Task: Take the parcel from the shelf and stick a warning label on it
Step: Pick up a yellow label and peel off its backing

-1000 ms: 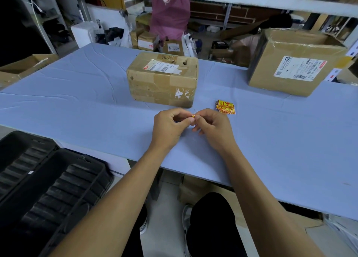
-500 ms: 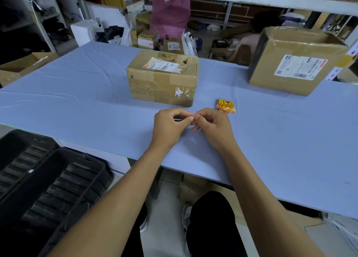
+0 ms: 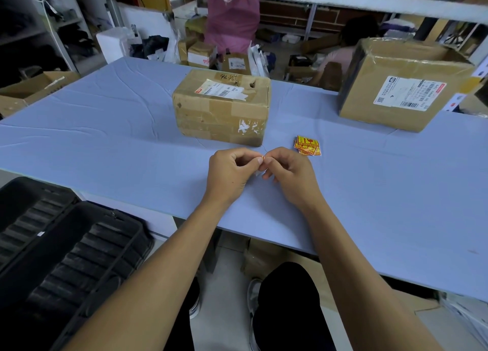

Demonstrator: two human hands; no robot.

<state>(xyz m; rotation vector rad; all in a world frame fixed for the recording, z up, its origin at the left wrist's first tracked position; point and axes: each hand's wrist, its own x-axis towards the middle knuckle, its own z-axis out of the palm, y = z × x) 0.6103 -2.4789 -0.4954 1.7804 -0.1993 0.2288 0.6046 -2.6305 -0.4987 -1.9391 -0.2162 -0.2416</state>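
While pinched together, both hands' fingers on one label.

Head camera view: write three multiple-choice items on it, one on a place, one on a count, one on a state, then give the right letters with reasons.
1. Where does the stack of warning labels lie?
A. on top of the parcel
B. on the blue table, right of the parcel's near corner
C. in the black tray

2. How many cardboard boxes stand on the blue table?
A. one
B. two
C. four

3. What are the hands doing?
A. resting flat on the table
B. lifting the parcel
C. pinching one small label together

Key: 1 B, the yellow-red stack sits on the table beside the parcel. 2 B, only the parcel and the larger box stand on it. 3 C, the left hand and right hand meet at their fingers on a small orange scrap.
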